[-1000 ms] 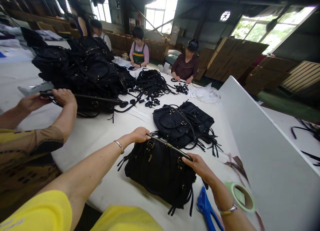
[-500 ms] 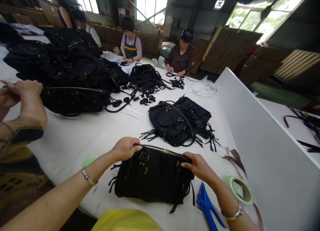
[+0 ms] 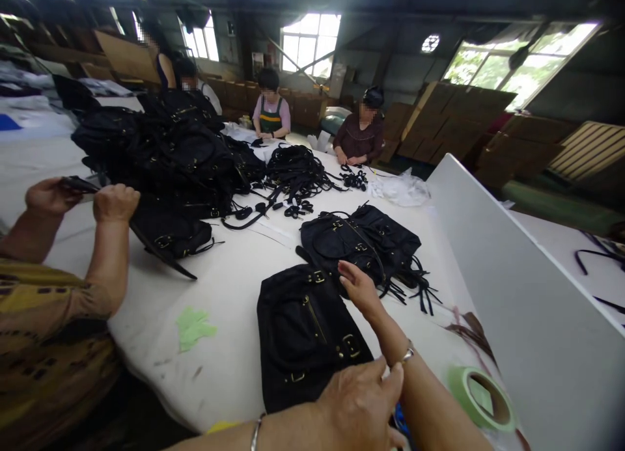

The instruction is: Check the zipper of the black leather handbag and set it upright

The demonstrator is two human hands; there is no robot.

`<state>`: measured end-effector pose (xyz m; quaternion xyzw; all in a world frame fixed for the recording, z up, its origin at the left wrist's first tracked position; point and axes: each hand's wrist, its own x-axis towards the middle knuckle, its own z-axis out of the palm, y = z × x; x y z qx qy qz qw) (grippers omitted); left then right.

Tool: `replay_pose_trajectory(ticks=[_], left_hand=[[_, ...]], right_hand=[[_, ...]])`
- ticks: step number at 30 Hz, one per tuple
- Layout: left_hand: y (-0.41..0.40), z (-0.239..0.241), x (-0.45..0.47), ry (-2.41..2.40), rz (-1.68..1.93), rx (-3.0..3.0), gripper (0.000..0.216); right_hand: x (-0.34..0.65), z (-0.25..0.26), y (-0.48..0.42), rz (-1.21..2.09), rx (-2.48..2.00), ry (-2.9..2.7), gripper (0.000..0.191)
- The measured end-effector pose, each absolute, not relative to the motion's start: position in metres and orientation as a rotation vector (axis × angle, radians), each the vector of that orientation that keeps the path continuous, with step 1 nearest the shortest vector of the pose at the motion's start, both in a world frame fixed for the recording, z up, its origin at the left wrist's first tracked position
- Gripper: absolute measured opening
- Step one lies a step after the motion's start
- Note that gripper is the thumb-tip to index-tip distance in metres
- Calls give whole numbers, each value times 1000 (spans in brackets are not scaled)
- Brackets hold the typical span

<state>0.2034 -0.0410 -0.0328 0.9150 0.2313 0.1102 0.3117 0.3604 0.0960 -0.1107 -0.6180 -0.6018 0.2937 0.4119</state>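
Note:
A black bag (image 3: 293,321) with brass buckles and a zipped pocket lies flat on the table in front of me. My right hand (image 3: 360,287) is open over the bag's far right edge, fingers stretched out and no grip visible. Lower down, my left hand (image 3: 359,399) reaches across the near right corner of the bag, beside my right forearm. Its fingers are bent and apart; their tips are partly hidden. A bit of the blue tool (image 3: 400,417) shows between this hand and the right forearm.
Two more black bags (image 3: 364,243) with fringes lie beyond mine. A roll of green tape (image 3: 456,379) is at right, near a white partition (image 3: 517,275). At left, a co-worker's hands (image 3: 116,202) handle a black strap. Green scraps (image 3: 193,327) lie on the table.
Both hands have let go of the bag's zipped top edge. The bag now lies flat and turned, its pocket side up. My left hand has crossed to the right, over the blue tool.

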Motion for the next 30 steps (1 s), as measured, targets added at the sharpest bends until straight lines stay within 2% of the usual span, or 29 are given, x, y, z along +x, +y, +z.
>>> replay_pose_trajectory(ticks=[2, 4, 6, 12, 16, 23, 26, 28, 30], left_hand=[[-41, -56, 209, 468, 252, 2410, 62], [-42, -76, 200, 474, 203, 2409, 44], [-42, -92, 182, 627, 221, 2386, 38], [-21, -148, 115, 1131, 233, 2515, 67], [-8, -186, 89, 1084, 267, 2640, 59], [-11, -199, 93, 1125, 239, 2584, 63], [-1, -204, 82, 1051, 317, 2616, 65], [27, -203, 62, 973, 415, 2699, 55], [73, -190, 30, 1005, 505, 2786, 42]], right_hand=[[378, -125, 92, 705, -1637, -1518, 39], [391, -135, 73, 663, -1697, -1535, 37], [392, -143, 45, 619, -1719, -1569, 38], [328, -184, -46, 378, -1691, -2180, 58], [303, -213, -71, 342, -1738, -2356, 62], [308, -236, -63, 373, -1766, -2336, 63], [325, -241, -52, 426, -1690, -2246, 58], [342, -239, -38, 438, -1689, -2072, 48], [358, -229, -20, 427, -1849, -1771, 51]])
